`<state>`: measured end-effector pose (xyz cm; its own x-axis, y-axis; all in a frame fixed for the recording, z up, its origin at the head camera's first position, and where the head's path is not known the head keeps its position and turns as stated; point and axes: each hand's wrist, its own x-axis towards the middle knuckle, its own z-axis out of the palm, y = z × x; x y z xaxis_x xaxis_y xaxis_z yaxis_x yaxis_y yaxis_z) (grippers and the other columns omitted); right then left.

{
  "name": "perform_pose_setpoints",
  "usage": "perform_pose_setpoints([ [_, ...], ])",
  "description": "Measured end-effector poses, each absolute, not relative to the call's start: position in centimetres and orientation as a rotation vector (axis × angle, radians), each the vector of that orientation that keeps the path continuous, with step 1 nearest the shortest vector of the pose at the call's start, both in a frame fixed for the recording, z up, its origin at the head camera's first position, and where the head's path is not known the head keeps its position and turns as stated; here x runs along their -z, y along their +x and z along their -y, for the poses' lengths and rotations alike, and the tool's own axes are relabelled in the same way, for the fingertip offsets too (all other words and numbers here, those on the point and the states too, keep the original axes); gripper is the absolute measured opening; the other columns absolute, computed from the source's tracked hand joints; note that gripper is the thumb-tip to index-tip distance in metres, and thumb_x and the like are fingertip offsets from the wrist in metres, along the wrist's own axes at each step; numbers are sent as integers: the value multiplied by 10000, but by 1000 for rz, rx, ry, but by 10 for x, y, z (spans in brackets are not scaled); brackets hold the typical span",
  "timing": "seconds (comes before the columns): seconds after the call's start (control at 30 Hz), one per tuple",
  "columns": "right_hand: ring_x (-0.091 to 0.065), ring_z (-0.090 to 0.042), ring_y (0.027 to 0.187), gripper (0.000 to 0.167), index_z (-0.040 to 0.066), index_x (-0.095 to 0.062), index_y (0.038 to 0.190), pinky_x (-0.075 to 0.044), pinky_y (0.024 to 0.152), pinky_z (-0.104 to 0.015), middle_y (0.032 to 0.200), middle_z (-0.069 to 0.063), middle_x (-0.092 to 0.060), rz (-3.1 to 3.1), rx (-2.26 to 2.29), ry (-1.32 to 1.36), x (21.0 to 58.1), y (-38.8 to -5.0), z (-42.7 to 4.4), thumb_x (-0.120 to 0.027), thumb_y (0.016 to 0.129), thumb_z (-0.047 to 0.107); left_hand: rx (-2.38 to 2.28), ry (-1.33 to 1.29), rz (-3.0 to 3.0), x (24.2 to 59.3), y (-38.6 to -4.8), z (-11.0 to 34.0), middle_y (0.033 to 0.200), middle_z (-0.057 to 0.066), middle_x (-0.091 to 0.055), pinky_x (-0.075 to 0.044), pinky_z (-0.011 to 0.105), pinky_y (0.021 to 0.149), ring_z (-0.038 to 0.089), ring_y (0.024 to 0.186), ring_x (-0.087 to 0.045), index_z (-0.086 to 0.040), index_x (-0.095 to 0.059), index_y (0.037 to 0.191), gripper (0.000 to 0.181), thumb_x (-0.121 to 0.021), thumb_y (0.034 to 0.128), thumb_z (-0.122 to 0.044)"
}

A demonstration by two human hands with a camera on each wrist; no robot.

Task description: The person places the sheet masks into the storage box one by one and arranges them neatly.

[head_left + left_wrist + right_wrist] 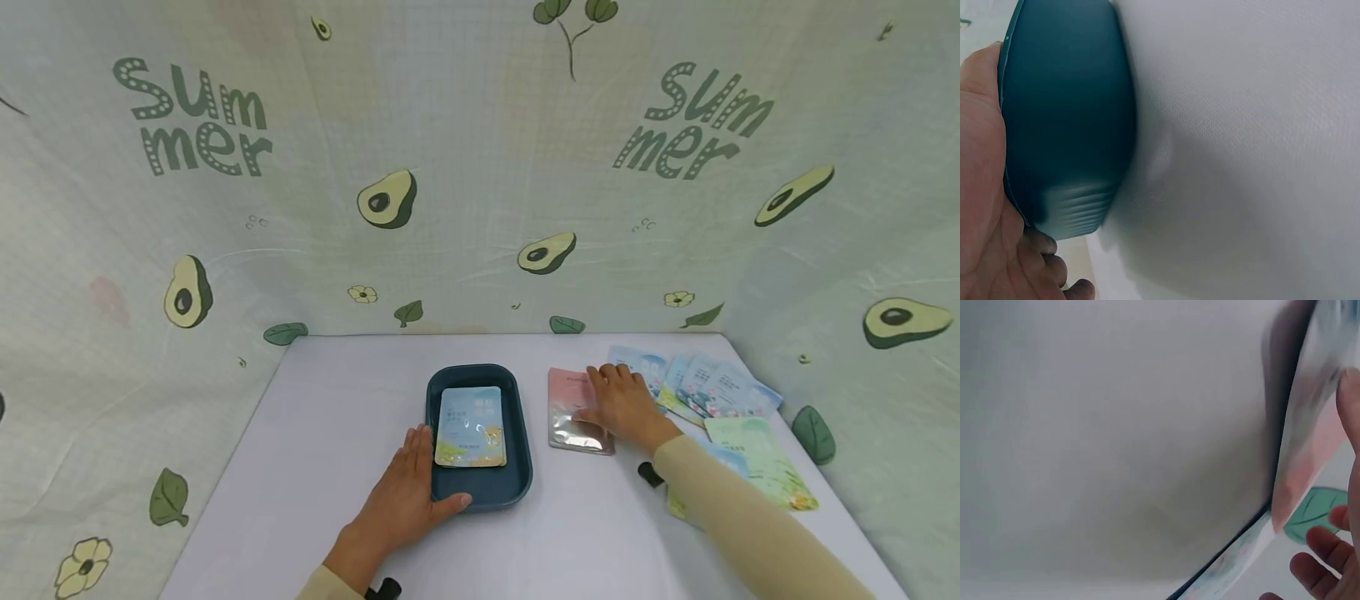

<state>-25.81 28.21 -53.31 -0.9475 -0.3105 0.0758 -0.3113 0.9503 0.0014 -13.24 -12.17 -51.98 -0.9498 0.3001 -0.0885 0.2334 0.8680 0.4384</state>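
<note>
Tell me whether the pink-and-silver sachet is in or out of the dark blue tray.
Out: the head view shows the sachet right of the tray, with white tabletop between them.

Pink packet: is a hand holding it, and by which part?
The right hand lies over the upper right of the pink packet, thumb over its face; whether it grips cannot be told.

Backdrop cloth [465, 125]: pale green, avocado prints [387, 200], "summer" lettering [192, 117] | table [345, 400]: white
</note>
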Motion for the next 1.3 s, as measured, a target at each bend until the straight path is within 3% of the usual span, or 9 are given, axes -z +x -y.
perform_pose_setpoints([
  [0.17,-455,-485,1350,1052,43,-483,1540,-413,1090,-702,1484,-248,-501,3101,-38,511,532,-276,-288,-751,819,760,-660,408,-2876,521,-133,122,1754,212,-158,-270,580,1279,390,1635,-137,30,-128,1673,1203,-664,914,-735],
  [0.33,-459,-479,1350,1016,84,-522,1517,-420,1074,-700,1505,-229,-495,3145,-16,574,531,-284,-289,-712,820,799,-659,405,-2882,523,-134,122,1755,209,-160,-274,580,1278,387,1636,-138,27,-127,1674,1201,-662,915,-734],
  [0.6,-468,-473,1337,1022,54,-545,1431,-424,1077,-696,1491,-236,-502,3117,-95,560,534,-287,-288,-778,761,790,-665,395,-2879,525,-134,122,1756,205,-156,-268,580,1280,383,1637,-133,23,-118,1677,1215,-661,908,-745],
  [0.97,-645,-345,966,918,69,-543,1305,-489,937,-628,1116,-155,-739,3097,-138,559,531,-283,-278,-850,731,717,-675,401,-2882,526,-133,123,1756,204,-157,-270,574,1281,382,1636,-140,22,-107,1678,1226,-644,906,-765],
  [1.1,-700,-377,1018,979,52,-454,1441,-502,987,-640,1247,-205,-710,3097,-296,538,532,-279,-276,-889,764,609,-685,401,-2876,525,-133,123,1756,206,-156,-266,573,1282,383,1636,-137,21,-104,1678,1221,-652,909,-754],
  [1.2,-667,-461,1166,1030,74,-322,1572,-503,1037,-657,1474,-255,-565,3088,-535,458,531,-273,-273,-897,821,485,-676,399,-2878,524,-132,123,1756,206,-157,-269,569,1282,379,1636,-140,20,-101,1679,1227,-641,907,-767],
  [1.3,-595,-517,1276,1040,86,-238,1628,-496,1059,-667,1588,-281,-420,3029,-746,399,527,-269,-269,-887,866,371,-677,401,-2882,524,-132,123,1754,210,-158,-273,570,1280,382,1635,-142,23,-101,1678,1225,-640,909,-765],
])
